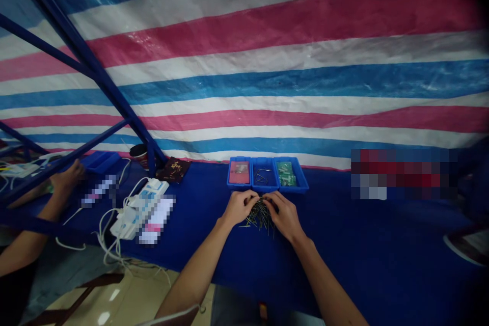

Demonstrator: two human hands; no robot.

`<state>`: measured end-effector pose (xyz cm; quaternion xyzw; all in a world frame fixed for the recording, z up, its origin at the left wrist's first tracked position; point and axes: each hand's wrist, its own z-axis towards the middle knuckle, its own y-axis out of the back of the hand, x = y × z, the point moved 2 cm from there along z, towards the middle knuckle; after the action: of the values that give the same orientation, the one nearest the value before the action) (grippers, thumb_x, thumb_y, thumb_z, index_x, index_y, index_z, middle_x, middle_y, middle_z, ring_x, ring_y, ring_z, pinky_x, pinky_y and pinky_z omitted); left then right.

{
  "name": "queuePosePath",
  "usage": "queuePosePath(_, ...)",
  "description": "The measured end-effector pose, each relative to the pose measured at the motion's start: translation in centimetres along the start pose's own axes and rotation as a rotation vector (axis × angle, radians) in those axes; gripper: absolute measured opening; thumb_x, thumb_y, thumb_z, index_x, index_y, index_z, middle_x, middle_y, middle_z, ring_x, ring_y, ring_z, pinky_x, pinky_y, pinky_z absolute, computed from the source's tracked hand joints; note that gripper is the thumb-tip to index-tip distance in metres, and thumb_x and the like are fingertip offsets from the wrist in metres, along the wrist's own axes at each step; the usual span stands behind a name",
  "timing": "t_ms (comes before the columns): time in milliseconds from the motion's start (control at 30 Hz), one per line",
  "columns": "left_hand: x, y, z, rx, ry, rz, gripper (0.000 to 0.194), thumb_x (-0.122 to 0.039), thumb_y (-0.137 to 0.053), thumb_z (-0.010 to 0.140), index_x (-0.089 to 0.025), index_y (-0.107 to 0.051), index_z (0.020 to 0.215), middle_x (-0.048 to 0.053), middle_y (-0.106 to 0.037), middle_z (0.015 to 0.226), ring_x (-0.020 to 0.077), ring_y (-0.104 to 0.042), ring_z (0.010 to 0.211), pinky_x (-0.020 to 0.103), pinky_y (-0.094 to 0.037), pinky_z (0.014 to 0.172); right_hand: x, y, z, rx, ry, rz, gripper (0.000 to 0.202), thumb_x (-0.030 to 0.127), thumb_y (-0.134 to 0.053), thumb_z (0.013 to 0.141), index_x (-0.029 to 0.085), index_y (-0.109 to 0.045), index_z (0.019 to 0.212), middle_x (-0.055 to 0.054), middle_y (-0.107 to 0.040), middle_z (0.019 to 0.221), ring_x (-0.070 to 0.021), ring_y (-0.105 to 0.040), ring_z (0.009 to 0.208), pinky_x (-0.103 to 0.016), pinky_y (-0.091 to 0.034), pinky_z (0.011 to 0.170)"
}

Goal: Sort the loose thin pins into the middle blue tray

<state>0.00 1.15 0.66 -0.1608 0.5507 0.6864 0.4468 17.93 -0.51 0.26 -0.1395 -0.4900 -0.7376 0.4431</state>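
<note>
My left hand (237, 209) and my right hand (284, 213) meet above the blue cloth, thumbs and fingertips drawn together in pinches. Under and between them lies a loose pile of thin, dark, stick-like pieces (260, 218), perhaps long screws. What the fingertips grip is too small and too covered to make out. Just beyond the hands stands a blue three-part tray (304, 187). Its left part holds a pink item (239, 173), the middle one thin bent metal pieces (262, 175), and the right one green-and-white packets (286, 173).
Left of my arms lie a white power strip (130, 219) with tangled cables and a blurred-out phone-like item (156, 221). A dark packet (173, 169) and a cup (138, 152) stand near a blue metal frame (114, 99). A co-worker's hand (69, 178) is at far left.
</note>
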Motion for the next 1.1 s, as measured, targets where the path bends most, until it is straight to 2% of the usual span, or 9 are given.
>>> queuePosePath(100, 0.02, 0.07, -0.04, -0.003, -0.003, 0.0, 0.033, -0.039, -0.053, 0.096, -0.015, -0.074, 0.092, -0.005, -0.047, 0.053, 0.0085, -0.039, 0.05, 0.02, -0.033, 0.055, 0.05, -0.14, 0.05, -0.001, 0.003, 0.039, 0.023, 0.031, -0.044, 0.101, 0.025, -0.066, 0.105, -0.005, -0.068, 0.099, -0.0188, -0.066, 0.086, -0.03, -0.049, 0.078)
queuePosePath(633, 0.25, -0.09, 0.03, 0.008, 0.01, -0.016, 0.033, -0.04, -0.055, 0.095, -0.015, -0.076, 0.091, -0.005, -0.045, 0.052, 0.0085, -0.038, 0.05, 0.021, -0.033, 0.056, -0.38, -0.35, 0.01, 0.046, -0.042, 0.0, 0.025, 0.034, -0.04, 0.103, 0.024, -0.064, 0.1, -0.003, -0.07, 0.087, -0.0192, -0.068, 0.079, -0.028, -0.047, 0.071)
queuePosePath(800, 0.25, 0.03, 0.07, -0.013, 0.003, -0.024, 0.032, -0.039, -0.056, 0.095, -0.014, -0.076, 0.091, -0.006, -0.043, 0.052, 0.0077, -0.035, 0.049, 0.02, -0.032, 0.055, -0.39, -0.37, -0.08, 0.019, -0.074, -0.005, 0.028, 0.039, -0.045, 0.101, 0.023, -0.059, 0.119, 0.001, -0.066, 0.074, -0.0162, -0.063, 0.062, -0.026, -0.046, 0.061)
queuePosePath(867, 0.19, 0.07, 0.08, -0.013, 0.005, -0.028, 0.031, -0.038, -0.056, 0.095, -0.014, -0.076, 0.091, -0.006, -0.042, 0.051, 0.0077, -0.036, 0.049, 0.02, -0.032, 0.055, -0.22, -0.29, -0.04, 0.004, -0.052, 0.016, 0.03, 0.038, -0.046, 0.1, 0.023, -0.059, 0.122, -0.001, -0.068, 0.08, -0.0155, -0.063, 0.063, -0.026, -0.047, 0.063)
queuePosePath(967, 0.07, 0.11, 0.08, -0.004, 0.011, -0.027, 0.032, -0.039, -0.056, 0.095, -0.014, -0.076, 0.091, -0.006, -0.043, 0.052, 0.0082, -0.036, 0.051, 0.021, -0.032, 0.056, 0.09, -0.18, 0.07, -0.004, -0.005, 0.053, 0.026, 0.035, -0.043, 0.101, 0.024, -0.066, 0.11, -0.005, -0.069, 0.094, -0.0172, -0.066, 0.076, -0.027, -0.05, 0.071)
queuePosePath(1100, 0.02, 0.08, 0.04, 0.013, 0.008, -0.018, 0.031, -0.038, -0.056, 0.095, -0.014, -0.075, 0.089, -0.005, -0.045, 0.053, 0.0084, -0.037, 0.051, 0.021, -0.032, 0.056, 0.23, -0.13, 0.21, -0.005, 0.003, 0.066, 0.027, 0.032, -0.042, 0.102, 0.024, -0.067, 0.103, -0.005, -0.069, 0.093, -0.0186, -0.066, 0.081, -0.028, -0.05, 0.075)
